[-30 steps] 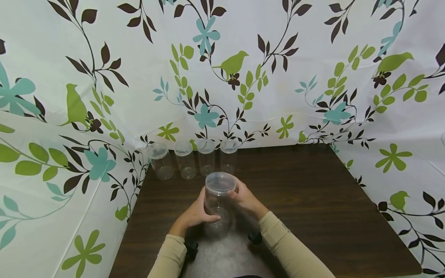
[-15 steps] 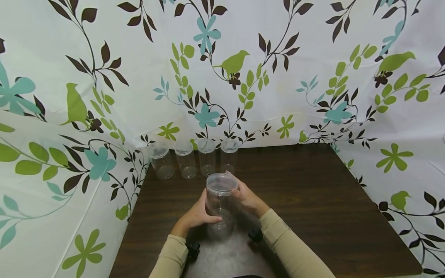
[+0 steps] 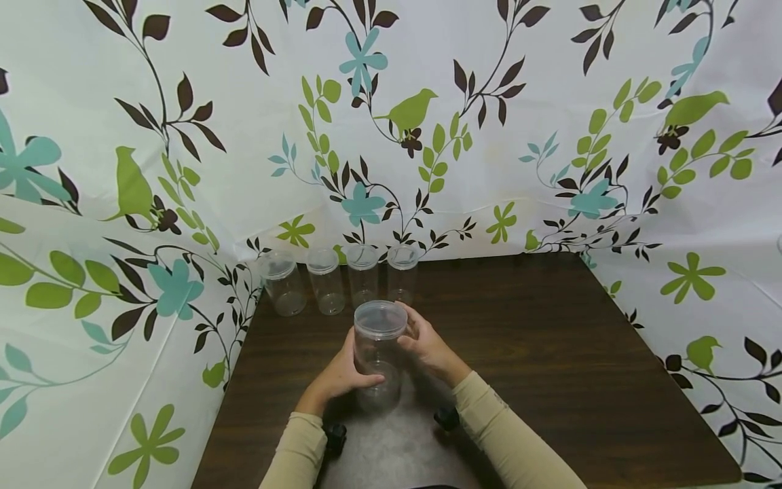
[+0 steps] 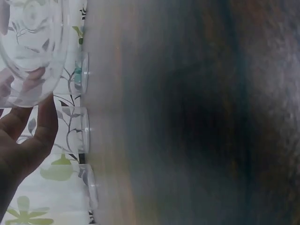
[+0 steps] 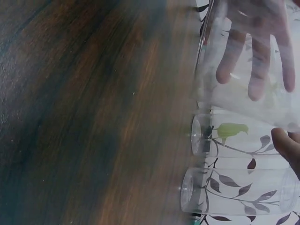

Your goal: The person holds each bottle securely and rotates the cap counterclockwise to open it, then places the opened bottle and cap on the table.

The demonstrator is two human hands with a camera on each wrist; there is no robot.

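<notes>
In the head view, a clear plastic jar [image 3: 379, 356] with a translucent screw lid [image 3: 381, 316] is held upright over the near middle of the table. My left hand [image 3: 338, 377] grips its lower body from the left, thumb across the front. On the other side, my right hand [image 3: 432, 350] holds the jar's upper part, close under the lid. The left wrist view catches the jar's round base [image 4: 35, 70] raised above the tabletop. Through the clear wall in the right wrist view, left-hand fingers [image 5: 258, 65] show spread on the jar. Nothing is visible inside it.
Several similar clear lidded jars [image 3: 326, 285] stand in a row at the back left of the dark wooden table [image 3: 550, 367]. Patterned sheeting [image 3: 519, 136] with leaves and birds rises behind and beside the table. Black wrist mounts [image 3: 335, 438] sit under both forearms.
Both hands have shifted the jar slightly left and up over the last half second. Their hold looks the same, and the back row of jars stays put.
</notes>
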